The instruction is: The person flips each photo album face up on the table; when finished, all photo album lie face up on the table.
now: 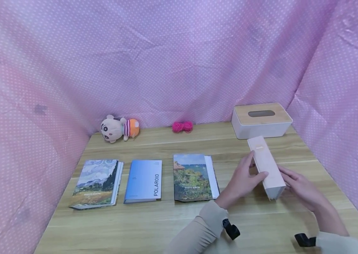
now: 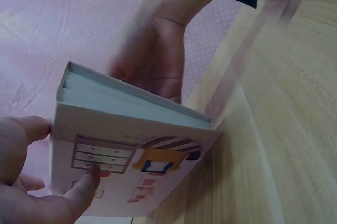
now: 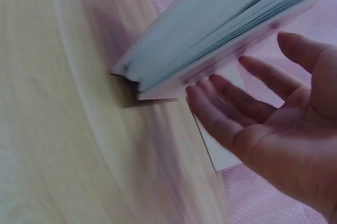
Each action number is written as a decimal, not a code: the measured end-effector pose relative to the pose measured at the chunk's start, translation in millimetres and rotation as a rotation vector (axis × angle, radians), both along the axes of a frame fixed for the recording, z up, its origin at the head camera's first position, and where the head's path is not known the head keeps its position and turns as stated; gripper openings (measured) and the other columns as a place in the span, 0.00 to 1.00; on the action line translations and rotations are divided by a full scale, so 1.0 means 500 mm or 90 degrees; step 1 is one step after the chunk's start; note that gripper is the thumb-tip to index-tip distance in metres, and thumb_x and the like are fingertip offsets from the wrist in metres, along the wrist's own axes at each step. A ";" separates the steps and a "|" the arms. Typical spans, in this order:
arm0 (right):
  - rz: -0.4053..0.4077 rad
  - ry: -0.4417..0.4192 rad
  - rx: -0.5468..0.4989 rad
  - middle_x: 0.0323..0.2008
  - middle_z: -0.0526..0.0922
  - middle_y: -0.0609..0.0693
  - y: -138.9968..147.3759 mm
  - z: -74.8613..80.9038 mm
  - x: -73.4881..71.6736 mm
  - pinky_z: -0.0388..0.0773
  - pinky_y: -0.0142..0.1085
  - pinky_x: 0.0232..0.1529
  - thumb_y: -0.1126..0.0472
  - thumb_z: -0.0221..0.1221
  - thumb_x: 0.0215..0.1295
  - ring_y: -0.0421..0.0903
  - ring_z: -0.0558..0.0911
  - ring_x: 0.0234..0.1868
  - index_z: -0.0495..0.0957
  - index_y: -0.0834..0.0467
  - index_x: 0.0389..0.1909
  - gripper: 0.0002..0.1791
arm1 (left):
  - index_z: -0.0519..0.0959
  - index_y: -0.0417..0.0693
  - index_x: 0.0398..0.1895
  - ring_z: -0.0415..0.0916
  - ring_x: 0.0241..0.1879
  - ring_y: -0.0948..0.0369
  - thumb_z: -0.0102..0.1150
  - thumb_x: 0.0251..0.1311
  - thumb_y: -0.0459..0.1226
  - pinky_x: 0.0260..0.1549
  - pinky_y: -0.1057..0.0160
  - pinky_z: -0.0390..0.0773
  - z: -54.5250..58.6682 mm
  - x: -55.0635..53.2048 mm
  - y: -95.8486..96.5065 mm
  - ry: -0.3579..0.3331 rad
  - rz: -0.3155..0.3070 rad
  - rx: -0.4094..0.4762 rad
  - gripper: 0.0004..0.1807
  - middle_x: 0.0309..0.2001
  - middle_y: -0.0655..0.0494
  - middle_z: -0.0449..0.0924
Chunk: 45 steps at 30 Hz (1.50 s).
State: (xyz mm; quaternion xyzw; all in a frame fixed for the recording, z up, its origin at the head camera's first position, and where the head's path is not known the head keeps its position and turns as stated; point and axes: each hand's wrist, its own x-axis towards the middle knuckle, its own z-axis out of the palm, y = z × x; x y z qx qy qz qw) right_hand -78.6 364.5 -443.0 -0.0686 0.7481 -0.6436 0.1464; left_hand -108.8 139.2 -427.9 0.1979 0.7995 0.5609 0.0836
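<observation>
A pale pink photo album (image 1: 267,164) stands on the wooden table with its spine up and its page edges down. Cartoon drawings decorate the cover (image 2: 158,163) that faces my left hand. My left hand (image 1: 243,180) is on the album's left side, one fingertip on the drawn cover and another digit at the spine edge. On the opposite side, my right hand (image 1: 302,188) has its fingers loosely extended, with fingertips (image 3: 196,93) right at the other cover. Between the covers, the pages (image 3: 226,24) show at the near end.
To the left lie a landscape photo album (image 1: 190,176), a blue Polaroid album (image 1: 144,180) and another landscape album (image 1: 94,181). At the back are a tissue box (image 1: 261,121), pink yarn (image 1: 182,126) and a plush toy (image 1: 118,128). Pink dotted cloth (image 1: 179,63) surrounds the table.
</observation>
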 end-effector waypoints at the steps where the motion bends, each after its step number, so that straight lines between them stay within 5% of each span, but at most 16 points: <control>1: 0.004 -0.008 0.031 0.56 0.72 0.27 -0.004 -0.002 -0.002 0.75 0.22 0.47 0.52 0.42 0.77 0.23 0.76 0.49 0.50 0.62 0.73 0.31 | 0.49 0.59 0.76 0.69 0.59 0.65 0.57 0.63 0.52 0.49 0.72 0.77 0.000 -0.001 -0.005 -0.003 0.000 0.007 0.42 0.68 0.58 0.59; 3: 0.014 -0.024 0.081 0.64 0.70 0.41 -0.012 -0.006 -0.005 0.75 0.22 0.49 0.49 0.42 0.76 0.23 0.75 0.50 0.47 0.68 0.72 0.35 | 0.49 0.58 0.76 0.69 0.58 0.66 0.58 0.62 0.52 0.47 0.73 0.77 0.000 -0.004 -0.015 -0.009 0.001 0.008 0.43 0.68 0.57 0.60; 7: 0.030 -0.047 0.137 0.71 0.52 0.67 -0.028 -0.014 -0.013 0.75 0.28 0.53 0.47 0.42 0.75 0.23 0.74 0.51 0.49 0.62 0.74 0.34 | 0.51 0.59 0.75 0.68 0.53 0.68 0.60 0.60 0.54 0.44 0.73 0.75 -0.003 -0.010 -0.035 -0.001 0.014 -0.027 0.44 0.66 0.54 0.61; 9: 0.029 -0.048 0.165 0.72 0.53 0.67 -0.034 -0.017 -0.017 0.74 0.29 0.54 0.46 0.43 0.75 0.25 0.73 0.53 0.51 0.58 0.74 0.34 | 0.51 0.59 0.75 0.67 0.53 0.68 0.59 0.59 0.55 0.44 0.72 0.74 -0.005 -0.012 -0.045 -0.002 0.018 -0.050 0.44 0.66 0.53 0.62; 16: 0.020 -0.015 0.223 0.71 0.53 0.70 -0.049 -0.018 -0.026 0.73 0.24 0.47 0.46 0.46 0.74 0.59 0.64 0.66 0.52 0.59 0.74 0.35 | 0.52 0.59 0.75 0.68 0.59 0.63 0.61 0.57 0.57 0.51 0.67 0.75 -0.007 -0.015 -0.070 -0.063 0.023 -0.063 0.45 0.65 0.53 0.64; 25: 0.011 -0.017 0.251 0.70 0.52 0.73 -0.050 -0.019 -0.033 0.64 0.15 0.44 0.46 0.49 0.72 0.70 0.55 0.68 0.47 0.66 0.73 0.41 | 0.49 0.55 0.76 0.66 0.62 0.65 0.62 0.57 0.55 0.56 0.67 0.72 -0.027 -0.015 -0.076 -0.085 0.020 -0.083 0.48 0.68 0.50 0.62; 27: 0.005 -0.013 0.281 0.69 0.54 0.74 -0.051 -0.018 -0.034 0.66 0.18 0.44 0.45 0.51 0.71 0.70 0.58 0.67 0.47 0.67 0.73 0.42 | 0.49 0.56 0.76 0.67 0.59 0.64 0.61 0.57 0.56 0.53 0.69 0.73 -0.031 -0.012 -0.072 -0.090 0.028 -0.097 0.48 0.68 0.49 0.61; 34: -0.015 -0.029 0.334 0.66 0.58 0.75 -0.045 -0.018 -0.041 0.67 0.54 0.55 0.42 0.53 0.68 0.70 0.61 0.65 0.47 0.67 0.73 0.46 | 0.51 0.56 0.75 0.69 0.54 0.66 0.61 0.57 0.56 0.48 0.69 0.74 -0.043 -0.007 -0.059 -0.129 0.053 -0.129 0.46 0.68 0.50 0.61; 45: -0.022 -0.046 0.348 0.66 0.57 0.76 -0.036 -0.022 -0.041 0.65 0.61 0.55 0.41 0.54 0.67 0.71 0.61 0.64 0.45 0.68 0.73 0.48 | 0.53 0.57 0.75 0.63 0.66 0.65 0.63 0.57 0.54 0.57 0.63 0.73 -0.045 -0.003 -0.049 -0.189 0.053 -0.100 0.45 0.72 0.59 0.59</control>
